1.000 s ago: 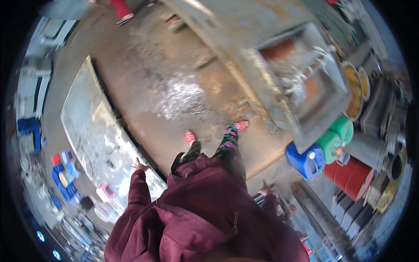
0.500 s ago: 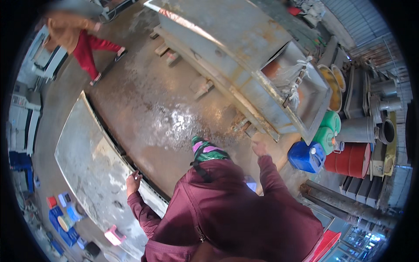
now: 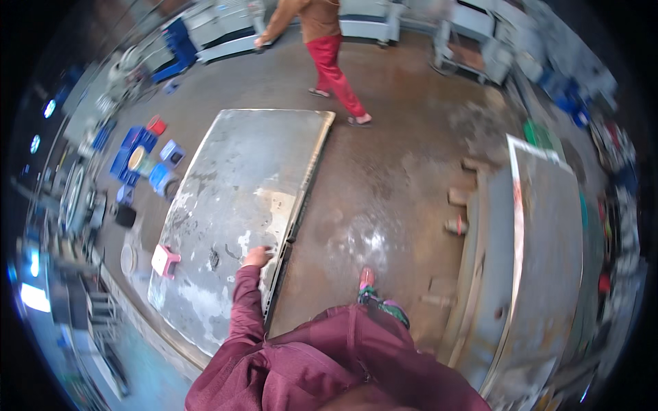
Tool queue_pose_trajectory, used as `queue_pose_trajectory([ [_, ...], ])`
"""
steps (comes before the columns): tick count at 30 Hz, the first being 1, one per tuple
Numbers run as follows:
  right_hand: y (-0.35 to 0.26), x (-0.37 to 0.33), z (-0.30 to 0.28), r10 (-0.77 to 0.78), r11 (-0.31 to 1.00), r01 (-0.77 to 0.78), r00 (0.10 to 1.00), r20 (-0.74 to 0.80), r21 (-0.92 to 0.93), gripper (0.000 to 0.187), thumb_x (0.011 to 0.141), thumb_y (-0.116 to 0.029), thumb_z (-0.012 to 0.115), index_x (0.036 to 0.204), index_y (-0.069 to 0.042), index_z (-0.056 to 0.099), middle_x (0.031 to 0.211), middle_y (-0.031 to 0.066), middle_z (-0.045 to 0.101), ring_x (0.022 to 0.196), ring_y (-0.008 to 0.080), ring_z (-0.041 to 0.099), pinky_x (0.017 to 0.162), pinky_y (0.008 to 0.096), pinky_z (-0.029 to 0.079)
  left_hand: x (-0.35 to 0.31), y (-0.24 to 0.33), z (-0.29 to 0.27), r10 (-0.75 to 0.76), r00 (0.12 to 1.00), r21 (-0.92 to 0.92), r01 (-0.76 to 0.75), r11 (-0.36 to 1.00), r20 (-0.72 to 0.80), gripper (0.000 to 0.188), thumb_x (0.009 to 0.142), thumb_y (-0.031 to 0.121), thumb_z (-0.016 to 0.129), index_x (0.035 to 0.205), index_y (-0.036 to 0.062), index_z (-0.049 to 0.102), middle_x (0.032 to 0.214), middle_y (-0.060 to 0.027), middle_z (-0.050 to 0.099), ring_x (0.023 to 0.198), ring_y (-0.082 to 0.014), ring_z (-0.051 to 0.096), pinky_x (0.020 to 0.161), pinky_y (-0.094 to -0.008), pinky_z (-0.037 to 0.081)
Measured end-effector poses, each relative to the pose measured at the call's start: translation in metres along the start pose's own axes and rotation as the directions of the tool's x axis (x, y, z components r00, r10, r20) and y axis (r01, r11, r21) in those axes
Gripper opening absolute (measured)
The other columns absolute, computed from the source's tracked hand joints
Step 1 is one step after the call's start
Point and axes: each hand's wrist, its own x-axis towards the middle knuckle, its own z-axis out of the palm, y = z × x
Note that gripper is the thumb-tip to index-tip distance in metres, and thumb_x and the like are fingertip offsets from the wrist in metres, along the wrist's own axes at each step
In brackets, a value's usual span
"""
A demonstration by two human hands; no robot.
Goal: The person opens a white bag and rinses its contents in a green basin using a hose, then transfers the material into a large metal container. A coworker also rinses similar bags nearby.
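Note:
My left hand (image 3: pixel 258 257) hangs over or rests on the right edge of a large grey metal-topped table (image 3: pixel 240 164), fingers pointing toward the edge. Those fingers look loosely stretched, with nothing visible in them; whether they touch the surface I cannot tell. Pale patches and wet-looking stains mark the tabletop. On its left edge stands a small pink and white stool (image 3: pixel 164 262). My right hand is out of view. One foot (image 3: pixel 368 276) shows on the wet floor below my maroon jacket.
A person in red trousers (image 3: pixel 329 61) walks beyond the table's far end. A big grey metal tank (image 3: pixel 541 226) stands on blocks at the right. Blue crates (image 3: pixel 130 154), a red bucket (image 3: pixel 156 125) and a black container (image 3: pixel 125 215) sit left of the table. Machines line the far wall.
My view has swung left, bringing the table toward the middle and the tank to the right. My right hand has left the view. The other person has walked on.

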Motion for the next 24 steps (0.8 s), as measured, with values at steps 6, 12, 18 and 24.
queue_pose_trajectory([
  [6, -0.081, 0.140, -0.199, -0.221, 0.872, 0.154, 0.971, -0.095, -0.464, 0.025, 0.081, -0.025, 0.052, 0.097, -0.013, 0.067, 0.099, 0.0102, 0.065, 0.094, 0.0256, 0.061, 0.080, 0.0381, 0.048, -0.006, -0.056, -0.020, -0.374, 0.883, -0.225, 0.318, 0.921, -0.282, 0.033, 0.073, 0.026, 0.066, 0.104, 0.0136, 0.064, 0.090, -0.0156, 0.064, 0.088, -0.0339, 0.061, 0.078, -0.0411, 0.048],
  [12, -0.237, 0.254, -0.403, -0.046, 0.815, 0.251, 0.927, -0.373, 0.523, 0.028, 0.079, -0.018, 0.052, 0.100, -0.006, 0.066, 0.104, 0.0149, 0.063, 0.094, 0.0284, 0.060, 0.086, 0.0370, 0.044, 0.033, -0.013, 0.031, -0.344, 0.791, -0.235, 0.510, 0.828, 0.505, 0.032, 0.072, 0.024, 0.065, 0.102, 0.0146, 0.066, 0.096, -0.0130, 0.065, 0.090, -0.0251, 0.062, 0.078, -0.0370, 0.048],
  [18, -0.359, 0.219, -0.510, -0.330, 0.543, 0.527, 0.850, -0.411, 0.653, 0.032, 0.077, 0.001, 0.052, 0.108, 0.006, 0.058, 0.102, 0.0123, 0.060, 0.095, 0.0191, 0.055, 0.086, 0.0298, 0.043, 0.279, 0.025, -0.083, -0.337, 0.940, -0.234, 0.342, 0.910, 0.059, 0.026, 0.078, 0.018, 0.055, 0.100, 0.0065, 0.064, 0.100, -0.0162, 0.064, 0.089, -0.0272, 0.062, 0.079, -0.0397, 0.047],
  [24, -0.440, 0.265, -0.546, -0.224, 0.825, 0.298, 0.952, -0.207, 0.481, 0.033, 0.078, 0.001, 0.051, 0.110, 0.006, 0.057, 0.105, 0.0128, 0.059, 0.097, 0.0198, 0.055, 0.087, 0.0304, 0.042, 0.464, 0.139, -0.327, -0.003, 0.768, -0.356, -0.300, -0.885, -0.641, 0.063, 0.087, 0.059, 0.030, 0.139, 0.0238, 0.024, 0.142, -0.0094, 0.029, 0.131, -0.0310, 0.023, 0.105, -0.0532, 0.023],
])
